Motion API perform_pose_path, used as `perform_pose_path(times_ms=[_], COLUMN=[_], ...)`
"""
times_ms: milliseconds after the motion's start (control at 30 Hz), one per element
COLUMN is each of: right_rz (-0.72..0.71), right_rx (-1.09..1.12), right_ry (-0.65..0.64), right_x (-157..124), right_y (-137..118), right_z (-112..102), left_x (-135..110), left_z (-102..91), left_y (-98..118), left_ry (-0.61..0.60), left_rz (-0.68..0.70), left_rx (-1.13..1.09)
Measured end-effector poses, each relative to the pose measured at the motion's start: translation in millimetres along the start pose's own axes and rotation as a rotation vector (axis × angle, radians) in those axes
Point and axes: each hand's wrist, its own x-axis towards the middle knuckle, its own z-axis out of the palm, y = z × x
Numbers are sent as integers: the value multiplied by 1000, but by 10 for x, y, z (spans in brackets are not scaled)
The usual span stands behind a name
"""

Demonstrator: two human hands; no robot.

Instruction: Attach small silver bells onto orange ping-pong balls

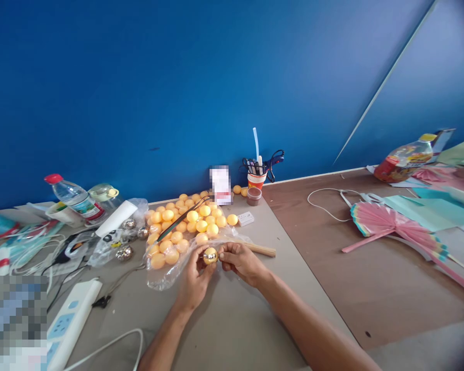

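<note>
My left hand (195, 283) is closed around a yellow ping-pong ball (210, 256) partly covered in shiny silver. Close against the ball's right side, my right hand (240, 262) has its thumb and fingertips pinched together; anything between them is too small to make out. Just beyond my hands, many yellow ping-pong balls (177, 237) lie in and on a clear plastic bag (164, 281). Dark tweezers (181, 220) rest across these balls. A wooden stick (263, 250) lies past my right hand. Several silver-covered balls (124, 252) sit to the left of the bag.
A power strip (74, 322) and cables occupy the left side, with a red-capped bottle (77, 198) behind. At the back stand a cup of pens and scissors (257, 180), a small brown tub (254, 196) and a white box (246, 219). On the right lie a pink paper fan (394, 224) and a yellow-capped bottle (406, 159).
</note>
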Motion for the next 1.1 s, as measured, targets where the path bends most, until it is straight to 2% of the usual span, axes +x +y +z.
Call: perform_pose_path(times_ms=[333, 667, 1100], right_rz=[49, 71, 49], right_rx=[-41, -81, -160], right_ry=[20, 4, 157], right_x=[-15, -36, 58], right_y=[28, -3, 189], right_z=[9, 4, 78], left_x=[-11, -10, -29], left_z=[6, -3, 19], left_y=[-15, -52, -94], left_ry=[53, 45, 79], left_rz=[106, 107, 100], left_rx=[169, 177, 215])
